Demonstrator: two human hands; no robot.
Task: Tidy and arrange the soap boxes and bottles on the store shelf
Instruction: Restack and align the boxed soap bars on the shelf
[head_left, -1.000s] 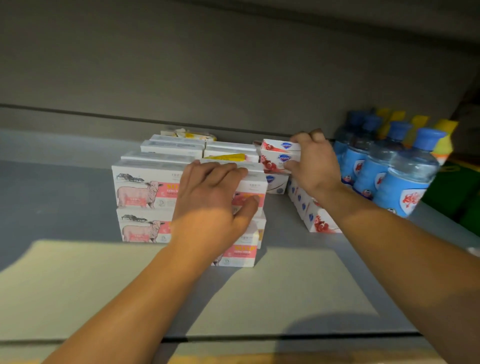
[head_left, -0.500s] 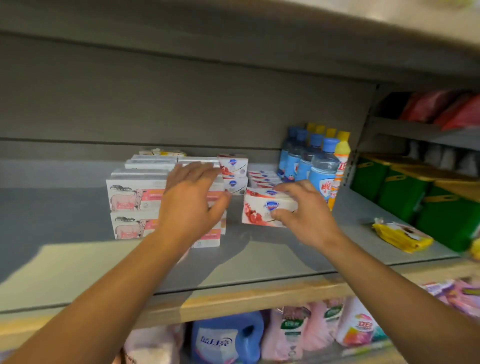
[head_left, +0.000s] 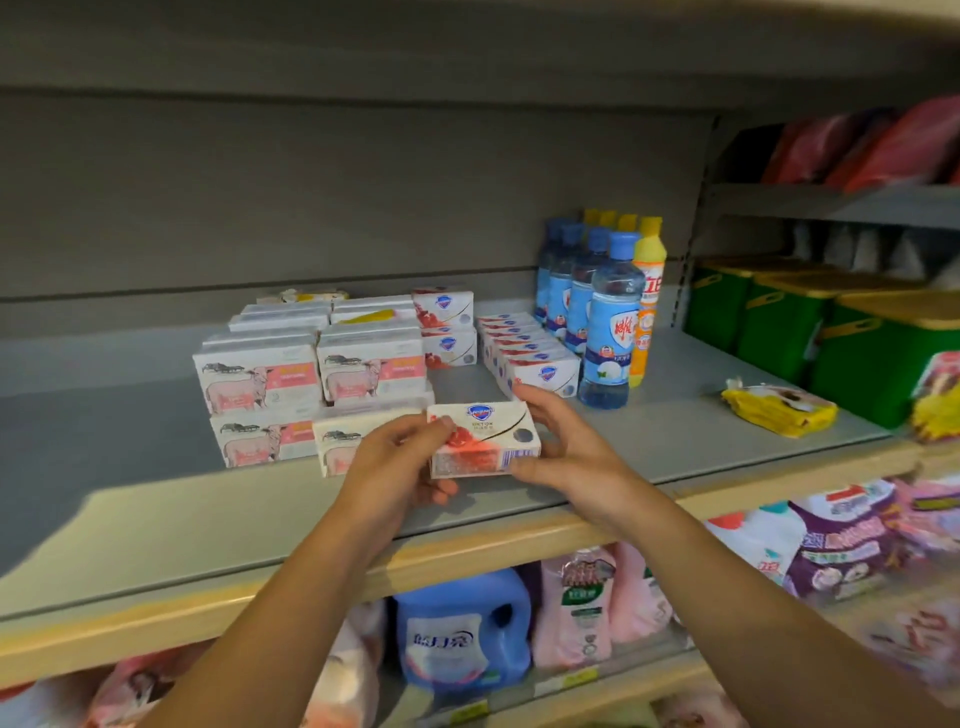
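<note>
Head view shows left hand (head_left: 393, 470) and right hand (head_left: 566, 451) grasping opposite ends of one white-and-red soap box (head_left: 483, 439) above the shelf (head_left: 675, 441) front edge.

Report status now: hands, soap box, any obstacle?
Left hand and right hand both grip soap box, lifted above shelf. Nothing blocks.

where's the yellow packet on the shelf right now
In the head view the yellow packet lies flat on the right side of the grey shelf, near its front edge, right of the blue bottles and before the green bins.
</note>
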